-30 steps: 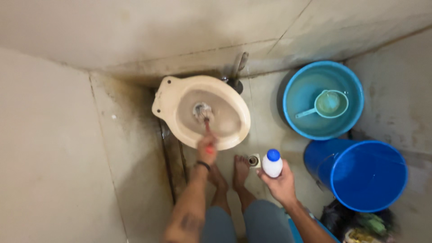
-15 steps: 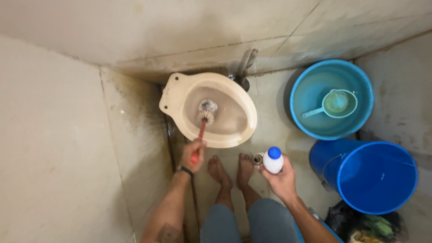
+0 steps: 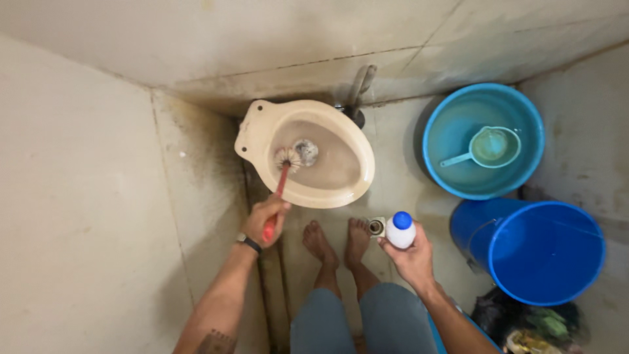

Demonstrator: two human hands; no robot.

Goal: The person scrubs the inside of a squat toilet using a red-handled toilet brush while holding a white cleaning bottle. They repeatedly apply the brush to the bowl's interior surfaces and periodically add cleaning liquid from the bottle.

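Stained tiled floor (image 3: 400, 190) carries a cream toilet bowl (image 3: 304, 154) in the back corner. Left hand (image 3: 265, 219) is closed around a red-handled toilet brush (image 3: 283, 172), bristles against the bowl's inner left wall: scrubbing looks underway. Right hand (image 3: 409, 255) grips a white bottle with a blue cap (image 3: 400, 231), upright, capped, beside 2 blue buckets (image 3: 544, 252).

Brush handle (image 3: 270, 229) partly hidden in left hand (image 3: 265, 218); rubbish bag (image 3: 524, 324) cut off.
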